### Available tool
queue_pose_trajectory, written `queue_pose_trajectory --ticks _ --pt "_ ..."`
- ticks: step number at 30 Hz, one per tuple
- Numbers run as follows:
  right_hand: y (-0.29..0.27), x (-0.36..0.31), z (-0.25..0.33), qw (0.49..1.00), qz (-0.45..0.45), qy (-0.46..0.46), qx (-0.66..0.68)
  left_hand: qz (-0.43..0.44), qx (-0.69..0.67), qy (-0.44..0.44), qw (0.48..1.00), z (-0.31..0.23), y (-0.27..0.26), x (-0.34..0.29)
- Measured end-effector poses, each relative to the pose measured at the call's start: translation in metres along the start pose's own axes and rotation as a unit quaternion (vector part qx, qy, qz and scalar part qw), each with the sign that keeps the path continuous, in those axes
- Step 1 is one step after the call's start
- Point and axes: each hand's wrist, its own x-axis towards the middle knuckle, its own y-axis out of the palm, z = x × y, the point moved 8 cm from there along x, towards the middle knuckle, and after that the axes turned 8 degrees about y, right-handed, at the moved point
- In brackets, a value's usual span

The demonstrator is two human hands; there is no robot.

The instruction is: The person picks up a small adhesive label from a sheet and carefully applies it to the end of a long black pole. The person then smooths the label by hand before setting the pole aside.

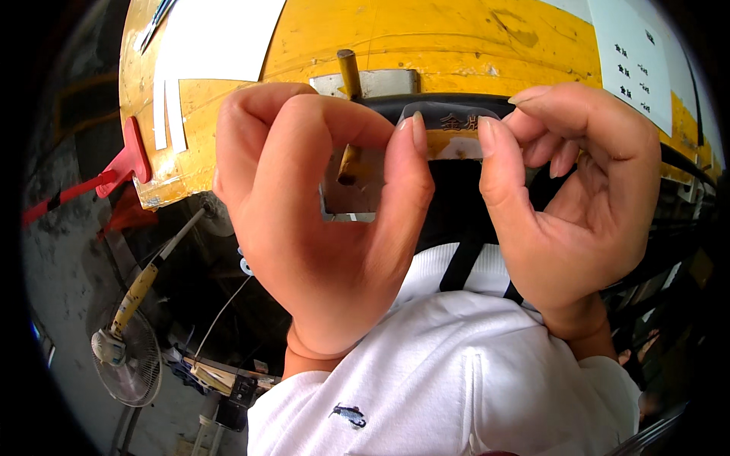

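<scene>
A small, clear strip of film (441, 112) with dark printed characters is stretched between both hands, above the near edge of the yellow table. My left hand (319, 205) pinches its left end between thumb and forefinger. At the other end, the thumb and forefinger of my right hand (582, 182) are closed on the film; the remaining fingers curl inward. Behind the left fingers stands a brownish-yellow rod (348, 72), its middle hidden by them. A grey metal plate (391, 81) lies beside the rod.
On the yellow tabletop (449, 45), white paper (213, 38) lies at the left, near a slim blue-and-dark tool (157, 24). A sheet with printed characters (635, 72) is at the right. A red plastic piece (129, 159) sits by the left edge. Lower left is a fan (133, 361).
</scene>
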Motion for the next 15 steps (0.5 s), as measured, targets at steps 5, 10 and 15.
queue_pose_trajectory --ticks 5,10,15 --pt "-0.002 -0.002 -0.006 0.997 -0.039 0.021 0.057 -0.007 -0.014 -0.016 1.0 0.001 0.001 0.001" --pt "0.002 0.002 -0.003 0.999 0.009 0.036 0.016 -0.007 -0.007 -0.001 1.0 0.0 0.001 0.0" --pt "0.003 0.004 -0.001 0.998 0.041 0.048 -0.023 -0.007 -0.004 0.005 1.0 -0.001 0.002 0.001"
